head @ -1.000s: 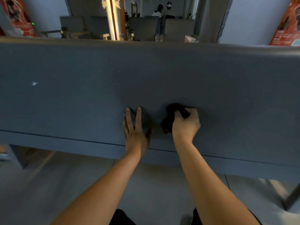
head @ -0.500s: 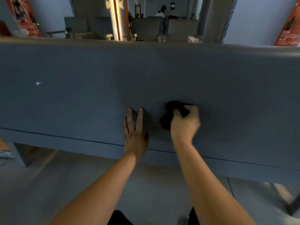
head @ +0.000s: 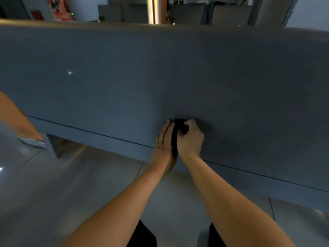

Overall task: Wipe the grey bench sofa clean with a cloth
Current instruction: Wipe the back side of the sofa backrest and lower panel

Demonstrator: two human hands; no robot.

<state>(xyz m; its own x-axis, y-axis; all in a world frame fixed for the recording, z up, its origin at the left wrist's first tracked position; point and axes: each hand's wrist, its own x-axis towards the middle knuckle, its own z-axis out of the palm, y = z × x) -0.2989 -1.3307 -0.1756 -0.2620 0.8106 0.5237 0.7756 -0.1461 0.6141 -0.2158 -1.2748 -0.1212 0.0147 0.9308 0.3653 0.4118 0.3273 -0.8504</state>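
The grey bench sofa (head: 124,82) fills the width of the head view. My right hand (head: 191,139) grips a bunched dark cloth (head: 176,129) and holds it against the sofa's upholstery near the seam above the front edge. My left hand (head: 164,145) lies with straight fingers against the left side of the cloth, touching the right hand. Most of the cloth is hidden between the two hands. A small white speck (head: 70,73) sits on the sofa surface at the upper left.
Another person's bare leg and sandalled foot (head: 26,138) stand on the grey floor at the left, beside the sofa's dark leg (head: 53,147). Behind the sofa are more grey seats (head: 188,13), a shiny pillar (head: 156,9) and a red poster (head: 59,8).
My left hand slid right from flat on the sofa until it met the cloth and my right hand. The view swung left and down, bringing the other person's leg into sight.
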